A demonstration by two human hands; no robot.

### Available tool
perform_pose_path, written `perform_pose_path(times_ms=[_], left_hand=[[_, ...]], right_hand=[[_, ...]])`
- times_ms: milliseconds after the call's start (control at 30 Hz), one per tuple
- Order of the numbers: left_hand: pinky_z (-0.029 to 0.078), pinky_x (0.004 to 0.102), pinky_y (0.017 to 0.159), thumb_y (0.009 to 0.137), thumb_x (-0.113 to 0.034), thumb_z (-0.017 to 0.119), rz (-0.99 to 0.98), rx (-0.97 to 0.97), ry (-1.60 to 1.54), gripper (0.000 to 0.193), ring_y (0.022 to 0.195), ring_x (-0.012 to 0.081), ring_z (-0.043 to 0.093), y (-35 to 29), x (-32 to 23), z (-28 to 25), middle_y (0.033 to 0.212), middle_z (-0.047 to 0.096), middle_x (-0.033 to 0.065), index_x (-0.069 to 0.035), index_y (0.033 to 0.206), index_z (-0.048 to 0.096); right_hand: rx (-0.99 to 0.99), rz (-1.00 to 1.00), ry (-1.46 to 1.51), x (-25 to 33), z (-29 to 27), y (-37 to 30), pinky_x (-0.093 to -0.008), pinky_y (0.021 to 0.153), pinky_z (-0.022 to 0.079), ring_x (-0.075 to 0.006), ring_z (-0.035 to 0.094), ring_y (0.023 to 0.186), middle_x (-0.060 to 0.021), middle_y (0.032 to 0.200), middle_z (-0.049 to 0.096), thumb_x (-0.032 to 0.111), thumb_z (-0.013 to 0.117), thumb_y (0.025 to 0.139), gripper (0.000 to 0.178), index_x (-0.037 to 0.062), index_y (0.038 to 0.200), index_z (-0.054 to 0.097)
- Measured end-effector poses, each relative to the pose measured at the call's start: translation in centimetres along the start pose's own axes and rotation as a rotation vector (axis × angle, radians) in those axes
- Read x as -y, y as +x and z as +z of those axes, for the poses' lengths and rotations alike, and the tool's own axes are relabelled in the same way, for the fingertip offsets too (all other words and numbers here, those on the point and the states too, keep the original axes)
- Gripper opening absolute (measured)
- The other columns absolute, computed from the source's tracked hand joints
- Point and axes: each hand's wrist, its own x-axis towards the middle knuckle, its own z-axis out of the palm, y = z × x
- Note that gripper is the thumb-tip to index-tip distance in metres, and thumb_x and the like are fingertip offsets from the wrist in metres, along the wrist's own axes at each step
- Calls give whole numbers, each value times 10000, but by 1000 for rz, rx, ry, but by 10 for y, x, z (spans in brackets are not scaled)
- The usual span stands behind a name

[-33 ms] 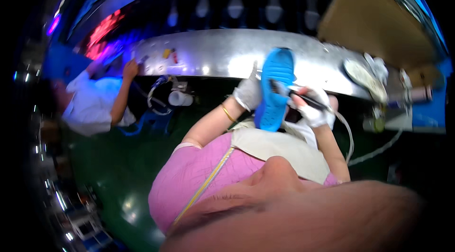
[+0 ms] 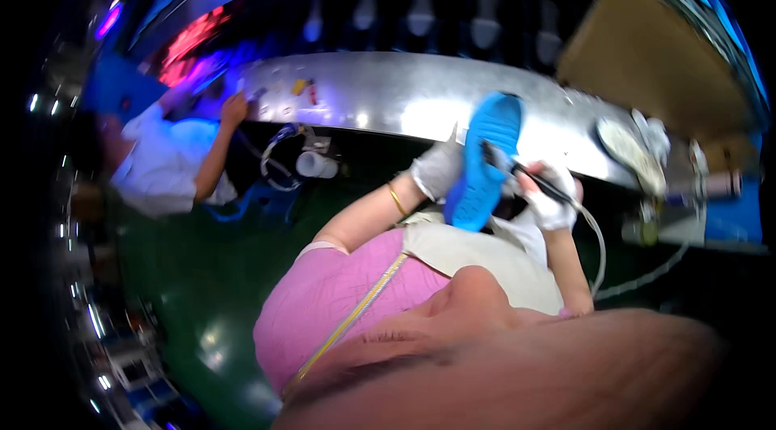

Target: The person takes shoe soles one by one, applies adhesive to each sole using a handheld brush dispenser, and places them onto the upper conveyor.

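Left hand clasping the blue sole mid-frame, right hand pinching a black brush — looks partway, coverage unclear tbh.

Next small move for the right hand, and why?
Probably a short stroke of the black-handled brush toward the near end of the blue shoe sole: the right hand grips the brush, its dark bristles are at the sole's middle, and the left hand steadies the left side.
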Motion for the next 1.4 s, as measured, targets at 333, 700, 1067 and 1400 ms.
perform_pose_path(times_ms=[333,700,1067,1400], left_hand=[[447,400,940,679,-801,311,312,38,-222,994,1108,264,515,30,-30,11,1247,491,155,-58,1339,331],[431,463,951,639,-822,412,574,236,-451,1014,1069,298,535,54,-68,0,1209,529,135,-52,1300,403],[412,459,986,588,-816,472,718,408,-231,1065,1094,336,539,54,-88,-11,1238,489,203,-55,1327,380],[532,383,821,547,-791,545,640,223,236,1090,1030,294,585,55,-102,-23,1186,535,194,-1,1286,409]], right_hand=[[-47,137,8,1,1,25,-214,579,450,-95,564,611,-56,775,612,45,641,793,117,28,898,591],[-18,162,152,18,32,39,-202,513,448,-88,560,574,-60,807,637,-19,640,779,99,35,859,619],[18,264,386,21,27,41,-249,648,529,-147,623,680,-130,869,630,17,617,811,116,32,874,520],[127,194,180,25,11,45,-378,744,577,-184,608,820,-121,971,572,-35,631,775,155,24,885,540]])
